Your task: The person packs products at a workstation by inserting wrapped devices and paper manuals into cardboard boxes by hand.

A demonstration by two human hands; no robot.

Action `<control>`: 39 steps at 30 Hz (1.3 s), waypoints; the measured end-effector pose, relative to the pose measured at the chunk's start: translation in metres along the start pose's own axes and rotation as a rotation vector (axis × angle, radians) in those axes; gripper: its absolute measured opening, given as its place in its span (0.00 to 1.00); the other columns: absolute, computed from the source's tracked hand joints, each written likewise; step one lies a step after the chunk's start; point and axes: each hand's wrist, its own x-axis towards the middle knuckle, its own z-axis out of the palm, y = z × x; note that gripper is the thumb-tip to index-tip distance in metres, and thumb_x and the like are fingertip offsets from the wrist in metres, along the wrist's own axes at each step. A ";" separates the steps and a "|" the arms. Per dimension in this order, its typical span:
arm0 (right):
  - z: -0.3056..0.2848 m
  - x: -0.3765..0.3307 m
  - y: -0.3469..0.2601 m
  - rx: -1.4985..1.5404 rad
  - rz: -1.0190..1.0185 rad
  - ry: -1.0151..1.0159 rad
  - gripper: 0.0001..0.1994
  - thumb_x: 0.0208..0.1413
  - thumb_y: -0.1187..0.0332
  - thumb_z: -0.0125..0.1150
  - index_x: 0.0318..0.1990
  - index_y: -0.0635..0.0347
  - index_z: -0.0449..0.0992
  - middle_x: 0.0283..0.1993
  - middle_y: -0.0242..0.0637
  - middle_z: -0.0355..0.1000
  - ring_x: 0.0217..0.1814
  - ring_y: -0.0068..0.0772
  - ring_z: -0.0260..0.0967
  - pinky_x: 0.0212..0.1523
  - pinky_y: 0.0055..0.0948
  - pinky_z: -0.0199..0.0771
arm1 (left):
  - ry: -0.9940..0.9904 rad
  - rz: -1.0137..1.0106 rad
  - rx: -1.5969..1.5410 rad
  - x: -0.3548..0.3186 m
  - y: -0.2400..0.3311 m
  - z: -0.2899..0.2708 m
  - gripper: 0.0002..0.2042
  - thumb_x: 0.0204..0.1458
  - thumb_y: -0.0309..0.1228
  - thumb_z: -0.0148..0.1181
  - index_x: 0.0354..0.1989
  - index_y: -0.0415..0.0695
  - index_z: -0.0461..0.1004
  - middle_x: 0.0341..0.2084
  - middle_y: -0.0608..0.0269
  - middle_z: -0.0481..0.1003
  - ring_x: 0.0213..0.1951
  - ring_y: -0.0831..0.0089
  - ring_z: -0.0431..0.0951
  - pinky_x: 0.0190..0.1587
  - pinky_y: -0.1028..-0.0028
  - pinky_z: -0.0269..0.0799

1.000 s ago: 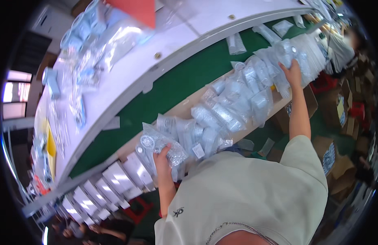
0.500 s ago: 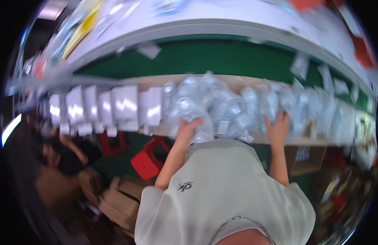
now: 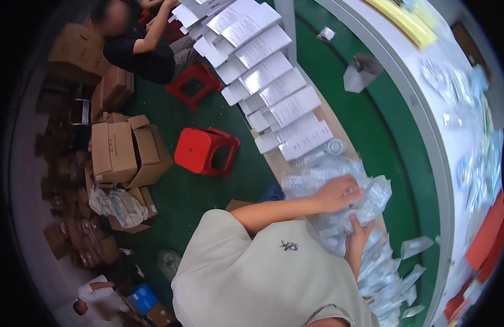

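Observation:
A clear bubble-wrapped package [image 3: 375, 197] is lifted a little over the row of similar packages; what is inside the wrap cannot be made out. My right hand [image 3: 359, 237] grips its near side, with the thumb up along the wrap. Reaching across from the left, my left hand [image 3: 338, 195] has its fingers curled in at the package's left side; anything between those fingers is hidden. Under and beside both hands lie several more bubble-wrapped packages [image 3: 378, 267] on a narrow wooden bench [image 3: 334, 121].
White flat boxes [image 3: 279, 82] with open flaps overlap along the bench's far end. Two red stools [image 3: 197, 151] and open cartons [image 3: 117, 151] stand on the green floor at left. A seated person [image 3: 140, 46] works beyond. A white table [image 3: 421, 71] curves along the right.
My view has swung left along the bench. My hands, earlier apart on the wrapped packages, have come together at one package, which the right hand now holds raised.

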 end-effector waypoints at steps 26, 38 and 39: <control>0.029 0.033 -0.027 -0.205 0.316 0.305 0.26 0.45 0.70 0.62 0.55 0.65 0.69 0.47 0.38 0.74 0.50 0.34 0.70 0.53 0.32 0.67 | 1.153 -0.117 -0.573 0.471 -0.066 -0.296 0.10 0.53 0.26 0.55 0.41 0.36 0.67 0.37 0.46 0.70 0.34 0.59 0.76 0.30 0.64 0.74; -0.023 -0.026 -0.003 0.060 0.257 0.086 0.23 0.51 0.67 0.60 0.54 0.65 0.66 0.42 0.42 0.73 0.41 0.36 0.72 0.39 0.33 0.74 | 0.709 0.292 0.090 0.209 -0.053 -0.112 0.21 0.52 0.29 0.63 0.50 0.37 0.61 0.40 0.51 0.69 0.32 0.68 0.76 0.28 0.72 0.75; -0.031 -0.033 0.001 0.082 0.247 0.081 0.22 0.51 0.67 0.60 0.53 0.65 0.66 0.41 0.43 0.73 0.38 0.36 0.73 0.35 0.33 0.75 | 0.642 0.498 0.348 0.161 -0.030 -0.071 0.20 0.53 0.31 0.62 0.51 0.37 0.65 0.39 0.50 0.71 0.30 0.69 0.75 0.31 0.70 0.73</control>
